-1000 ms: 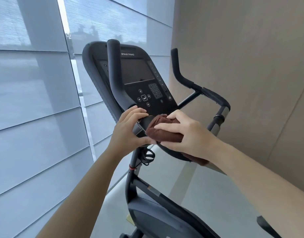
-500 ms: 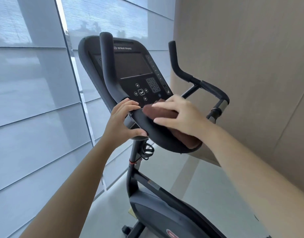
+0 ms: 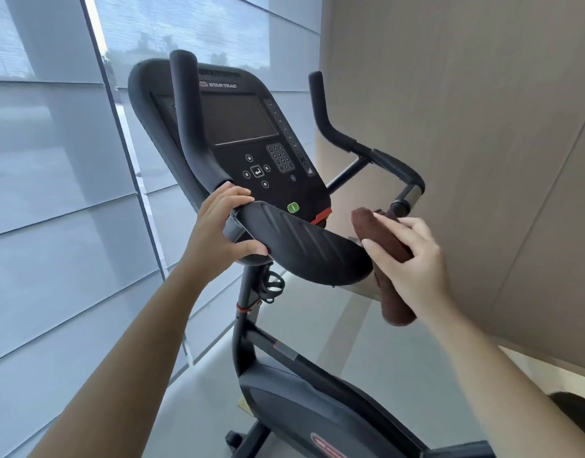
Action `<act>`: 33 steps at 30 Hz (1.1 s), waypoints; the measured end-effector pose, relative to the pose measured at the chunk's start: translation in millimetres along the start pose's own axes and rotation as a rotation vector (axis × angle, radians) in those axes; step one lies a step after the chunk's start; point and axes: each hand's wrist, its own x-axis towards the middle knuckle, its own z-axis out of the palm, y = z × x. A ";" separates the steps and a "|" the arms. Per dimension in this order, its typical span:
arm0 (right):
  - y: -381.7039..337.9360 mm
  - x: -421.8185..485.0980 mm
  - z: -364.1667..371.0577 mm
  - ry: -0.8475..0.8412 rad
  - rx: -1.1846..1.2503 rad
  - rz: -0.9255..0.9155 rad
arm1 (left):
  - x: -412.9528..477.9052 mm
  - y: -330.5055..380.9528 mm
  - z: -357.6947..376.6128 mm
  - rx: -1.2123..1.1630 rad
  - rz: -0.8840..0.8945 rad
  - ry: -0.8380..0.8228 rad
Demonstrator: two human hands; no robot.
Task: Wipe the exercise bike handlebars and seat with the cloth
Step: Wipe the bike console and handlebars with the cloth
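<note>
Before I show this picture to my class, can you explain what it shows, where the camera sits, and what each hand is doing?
The camera is worn on a person's head, looking down at their own arms. In front stands an exercise bike with a control screen and black handlebars, beside a window. The left hand grips the left end of the curved black pad below the screen, steadying it. The right hand holds a rolled brown cloth at the pad's right end. No seat is clearly in view.
</note>
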 end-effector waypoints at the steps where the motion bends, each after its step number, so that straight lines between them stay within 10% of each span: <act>1: -5.8 -4.7 12.1 0.093 0.032 0.013 | -0.3 0.3 0.2 0.003 -0.015 -0.003; 20: -67.6 -28.9 128.1 1.244 0.281 0.414 | -1.5 -2.5 8.5 -0.024 0.095 0.030; 33: -40.2 -19.3 76.8 0.701 0.087 0.305 | 0.7 -7.9 13.2 -0.145 0.103 0.068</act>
